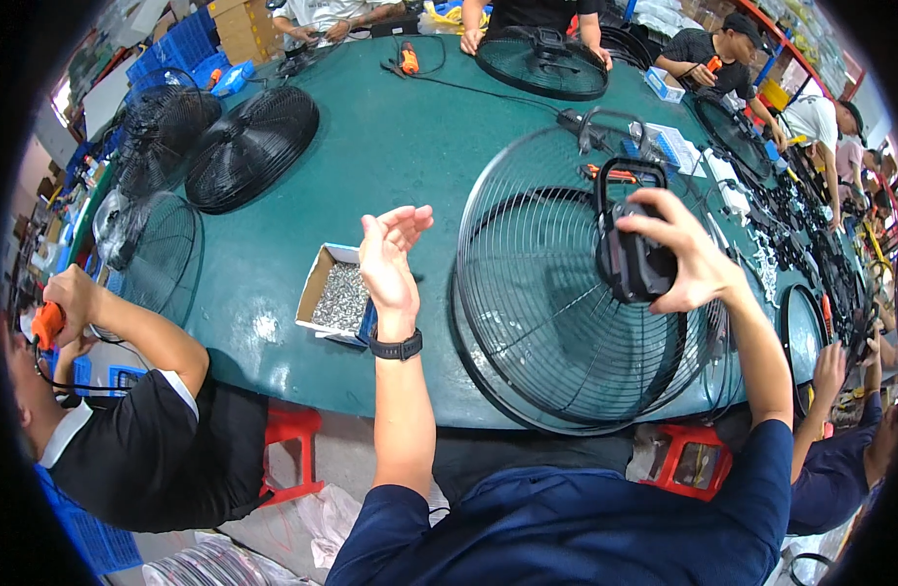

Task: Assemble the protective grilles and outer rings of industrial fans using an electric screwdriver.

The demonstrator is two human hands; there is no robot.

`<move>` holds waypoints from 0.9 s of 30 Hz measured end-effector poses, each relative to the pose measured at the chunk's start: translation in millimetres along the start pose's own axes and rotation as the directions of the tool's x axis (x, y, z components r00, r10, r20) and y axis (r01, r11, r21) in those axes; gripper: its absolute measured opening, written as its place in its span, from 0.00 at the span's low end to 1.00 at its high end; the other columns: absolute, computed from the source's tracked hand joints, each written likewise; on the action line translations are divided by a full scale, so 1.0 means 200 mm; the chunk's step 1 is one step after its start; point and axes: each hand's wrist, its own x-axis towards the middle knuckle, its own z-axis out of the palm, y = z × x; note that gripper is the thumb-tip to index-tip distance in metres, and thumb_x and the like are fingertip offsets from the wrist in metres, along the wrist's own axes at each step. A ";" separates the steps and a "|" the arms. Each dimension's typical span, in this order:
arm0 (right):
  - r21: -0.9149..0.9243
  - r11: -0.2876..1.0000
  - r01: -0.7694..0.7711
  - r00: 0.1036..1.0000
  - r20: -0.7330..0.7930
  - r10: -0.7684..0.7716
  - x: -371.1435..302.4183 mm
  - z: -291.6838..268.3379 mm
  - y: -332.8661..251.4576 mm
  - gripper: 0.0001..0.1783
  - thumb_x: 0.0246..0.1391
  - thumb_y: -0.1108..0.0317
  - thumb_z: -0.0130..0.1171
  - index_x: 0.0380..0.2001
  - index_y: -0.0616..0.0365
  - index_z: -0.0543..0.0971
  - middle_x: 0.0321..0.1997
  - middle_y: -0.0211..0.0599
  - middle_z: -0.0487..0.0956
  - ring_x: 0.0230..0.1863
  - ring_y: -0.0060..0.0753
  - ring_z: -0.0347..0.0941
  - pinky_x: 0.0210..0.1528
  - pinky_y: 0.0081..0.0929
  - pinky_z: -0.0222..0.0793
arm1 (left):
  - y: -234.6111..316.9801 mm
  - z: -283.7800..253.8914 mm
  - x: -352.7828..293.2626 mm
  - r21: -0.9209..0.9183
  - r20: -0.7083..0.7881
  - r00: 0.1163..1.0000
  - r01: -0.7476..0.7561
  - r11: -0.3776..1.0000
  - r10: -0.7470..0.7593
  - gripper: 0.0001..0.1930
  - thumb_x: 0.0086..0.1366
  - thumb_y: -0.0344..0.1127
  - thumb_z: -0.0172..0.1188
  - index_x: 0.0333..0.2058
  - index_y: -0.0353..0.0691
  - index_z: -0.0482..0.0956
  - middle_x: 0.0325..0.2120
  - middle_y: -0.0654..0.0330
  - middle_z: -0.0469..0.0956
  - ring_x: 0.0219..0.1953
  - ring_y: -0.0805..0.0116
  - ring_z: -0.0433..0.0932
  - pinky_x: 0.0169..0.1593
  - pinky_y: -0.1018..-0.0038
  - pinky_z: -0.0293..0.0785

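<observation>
My right hand [698, 256] is closed around a black plastic housing with a loop handle [626, 262], thumb on one side and fingers on the other. The housing is over the right part of a round black wire fan guard [527, 293]; whether it touches the wires I cannot tell. My left hand [392, 262] is raised with its palm turned inward and fingers stretched out, holding nothing. Beside it on the table stands an open cardboard box of small metal screws [341, 298], partly covered by that hand.
Black fans [253, 146] lie at the left of the green table [380, 137]. An orange-handled tool [409, 59] with a cord is at the back. Black plastic parts [810, 234] crowd the right. Co-workers sit around, one close on my left [146, 430]. Red stools [292, 454] stand below.
</observation>
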 end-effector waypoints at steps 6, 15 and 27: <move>0.091 0.994 -0.064 0.991 0.124 0.053 -0.02 0.25 0.04 0.53 0.09 0.59 0.68 0.53 0.56 0.71 0.58 0.58 0.60 0.59 0.58 0.58 0.62 0.43 0.54 | -0.07 -0.02 0.02 0.267 -0.026 0.986 0.166 0.949 -0.165 0.31 0.70 0.55 0.32 0.42 0.32 0.75 0.41 0.50 0.79 0.43 0.62 0.77 0.49 0.70 0.65; 0.154 0.985 -0.074 0.981 0.186 0.045 -0.03 0.33 0.10 0.54 0.10 0.60 0.70 0.55 0.56 0.69 0.59 0.56 0.59 0.59 0.56 0.58 0.62 0.43 0.55 | -0.15 -0.01 0.05 0.476 -0.081 0.948 0.307 0.824 -0.307 0.34 0.66 0.60 0.40 0.48 0.29 0.73 0.45 0.48 0.77 0.48 0.59 0.75 0.52 0.67 0.64; 0.165 0.975 -0.146 0.986 0.103 0.131 -0.02 0.35 0.09 0.56 0.10 0.58 0.70 0.56 0.56 0.69 0.58 0.56 0.60 0.57 0.56 0.60 0.60 0.43 0.57 | -0.18 -0.01 0.01 0.589 -0.128 0.880 0.438 0.679 -0.457 0.38 0.63 0.63 0.42 0.50 0.27 0.71 0.48 0.44 0.74 0.49 0.57 0.73 0.51 0.66 0.65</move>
